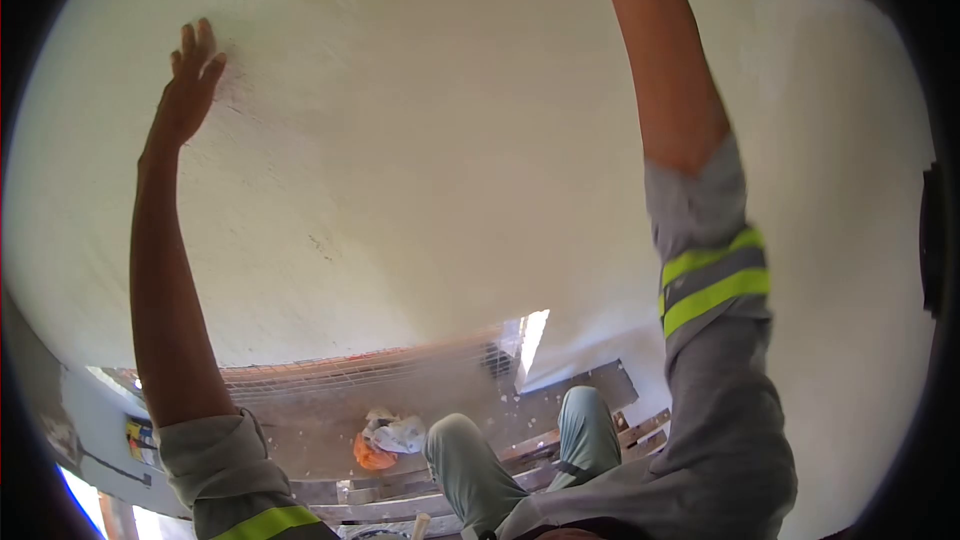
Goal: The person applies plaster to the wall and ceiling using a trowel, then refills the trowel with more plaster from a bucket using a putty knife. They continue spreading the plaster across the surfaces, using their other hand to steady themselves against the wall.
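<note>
Left hand [190, 80] lies flat, fingers spread, on the white wall [430, 140]; right hand is out of view.

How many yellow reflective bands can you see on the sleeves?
3. Two lie side by side on the right sleeve, above the elbow. One shows on the left sleeve at the bottom edge; more may be cut off there.
</note>
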{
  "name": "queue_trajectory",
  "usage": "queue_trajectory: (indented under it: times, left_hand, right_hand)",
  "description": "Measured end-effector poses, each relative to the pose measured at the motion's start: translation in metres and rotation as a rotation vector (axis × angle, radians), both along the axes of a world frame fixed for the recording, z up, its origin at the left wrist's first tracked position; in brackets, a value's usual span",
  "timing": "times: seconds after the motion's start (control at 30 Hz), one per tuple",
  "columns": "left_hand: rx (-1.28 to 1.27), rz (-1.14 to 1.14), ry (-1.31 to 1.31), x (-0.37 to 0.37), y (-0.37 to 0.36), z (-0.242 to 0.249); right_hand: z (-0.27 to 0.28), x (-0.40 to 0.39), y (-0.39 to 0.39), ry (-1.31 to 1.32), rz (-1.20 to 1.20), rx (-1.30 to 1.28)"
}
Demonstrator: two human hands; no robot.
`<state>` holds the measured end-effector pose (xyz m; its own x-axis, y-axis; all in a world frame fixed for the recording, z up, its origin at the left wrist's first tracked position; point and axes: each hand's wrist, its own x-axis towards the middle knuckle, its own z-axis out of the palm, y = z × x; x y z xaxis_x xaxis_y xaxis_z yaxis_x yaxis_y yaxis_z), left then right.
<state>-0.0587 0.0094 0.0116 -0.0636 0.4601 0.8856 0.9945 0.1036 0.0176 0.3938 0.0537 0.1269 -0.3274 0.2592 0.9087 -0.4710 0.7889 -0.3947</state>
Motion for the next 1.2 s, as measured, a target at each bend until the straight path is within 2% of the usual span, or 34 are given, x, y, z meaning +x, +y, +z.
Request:
queue_trajectory:
  times: [0.03, 0.1, 0.13, 0.17, 0.2, 0.23, 0.27, 0.3, 0.37, 0.4, 0.5, 0.57, 0.67, 0.77, 0.8, 0.9, 1.0, 1.03, 1.13, 1.17, 1.2]
  left_hand:
    - [-0.003, 0.006, -0.001, 0.0, 0.002, -0.002]
    - [-0.013, 0.018, -0.01, 0.001, 0.001, -0.001]
    - [-0.014, -0.019, -0.03, -0.001, 0.001, 0.0]
    - [-0.023, -0.016, -0.036, 0.0, -0.002, -0.001]
    - [-0.024, -0.009, -0.039, 0.002, -0.006, 0.0]
    - [-0.03, -0.005, -0.035, 0.002, -0.005, 0.001]
    - [-0.007, -0.012, -0.018, -0.01, 0.001, 0.001]
    - [-0.014, -0.027, -0.038, -0.012, 0.003, 0.0]
    - [-0.025, -0.049, -0.077, -0.011, -0.001, 0.001]
    - [-0.046, -0.024, -0.1, -0.011, 0.0, 0.003]
    - [-0.042, -0.024, -0.128, -0.008, 0.003, 0.002]
    - [-0.046, -0.013, -0.107, -0.012, 0.005, -0.007]
    - [-0.079, 0.014, -0.11, -0.013, -0.004, -0.012]
    - [-0.127, 0.031, -0.13, -0.006, -0.011, -0.014]
    - [-0.131, 0.036, -0.124, -0.012, -0.011, -0.011]
    - [-0.171, 0.073, -0.12, -0.011, -0.01, -0.007]
    - [-0.148, 0.078, -0.178, 0.003, -0.018, -0.005]
    - [-0.152, 0.062, -0.202, 0.011, -0.015, -0.01]
    - [-0.191, 0.072, -0.086, -0.024, -0.008, -0.01]
    - [-0.186, 0.078, -0.114, -0.022, -0.015, -0.006]
    - [-0.196, 0.079, -0.142, -0.012, -0.02, -0.005]
  right_hand:
    - [-0.045, 0.027, -0.003, -0.044, -0.112, 0.057]
    - [-0.148, 0.085, 0.021, -0.046, 0.15, -0.293]
    - [-0.218, 0.094, 0.006, 0.206, -0.082, -0.446]
    - [-0.286, 0.113, 0.005, 0.255, -0.263, -0.658]
    - [-0.361, 0.132, -0.001, 0.248, -0.266, -0.745]
    - [-0.424, 0.144, -0.007, 0.171, -0.375, -0.904]
    - [-0.457, 0.143, -0.031, 0.205, -0.495, -1.116]
    - [-0.477, 0.143, -0.042, 0.237, -0.509, -1.258]
    - [-0.468, 0.142, -0.04, 0.304, -0.545, -1.192]
    - [-0.451, 0.142, -0.031, 0.29, -0.592, -1.041]
    - [-0.356, 0.144, 0.006, 0.168, -0.796, -0.711]
    - [-0.323, 0.148, 0.038, 0.124, -0.876, -0.566]
    - [-0.292, 0.142, 0.045, 0.139, -0.902, -0.491]
    - [-0.289, 0.123, 0.06, 0.046, -1.052, -0.095]
    - [-0.285, 0.118, 0.073, -0.062, -1.223, 0.203]
    - [-0.307, 0.103, 0.102, -0.424, -1.271, 0.272]
    - [-0.392, 0.085, 0.111, -0.476, -1.073, 0.459]
    - [-0.425, 0.086, 0.1, -0.545, -0.999, 0.486]
    - [-0.421, 0.111, 0.063, -0.552, -1.047, 0.076]
    - [-0.401, 0.122, 0.059, -0.32, -1.231, -0.02]
    - [-0.397, 0.144, 0.081, -0.067, -1.119, -0.265]
